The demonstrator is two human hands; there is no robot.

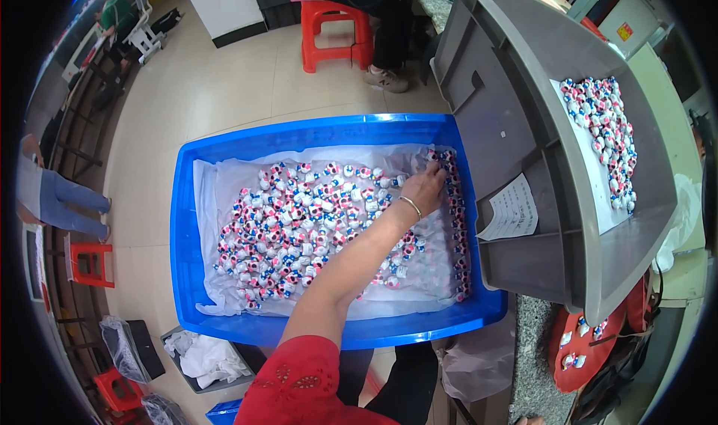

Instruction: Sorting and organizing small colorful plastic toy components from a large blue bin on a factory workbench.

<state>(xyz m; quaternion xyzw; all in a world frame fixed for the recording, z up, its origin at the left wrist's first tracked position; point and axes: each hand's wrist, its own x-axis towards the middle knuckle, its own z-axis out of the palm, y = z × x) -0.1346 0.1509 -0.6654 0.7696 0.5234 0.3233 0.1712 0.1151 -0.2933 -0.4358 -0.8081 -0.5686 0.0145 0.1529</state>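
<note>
A blue plastic bin (224,322) lined with thin white sheeting (213,290) holds a heap of small white, blue and pink figurines (299,219). Down its right wall runs a tight row of the same figurines (458,238). My left hand (425,191), with a bracelet at the wrist, reaches across to the far end of this row. Its fingers are bent and pinched around a small figurine there, mostly covered by the hand. At the bottom edge a sliver of skin, apparently my right hand (529,421), lies by the speckled tabletop; its fingers are cut off.
A grey crate (516,126) tilts beside the bin's right side, with more figurines (604,137) on white paper. A red tray (568,350) bears a few figurines. Beyond stand a red stool (336,36) and a seated person's legs (385,43). Another person (63,193) stands left.
</note>
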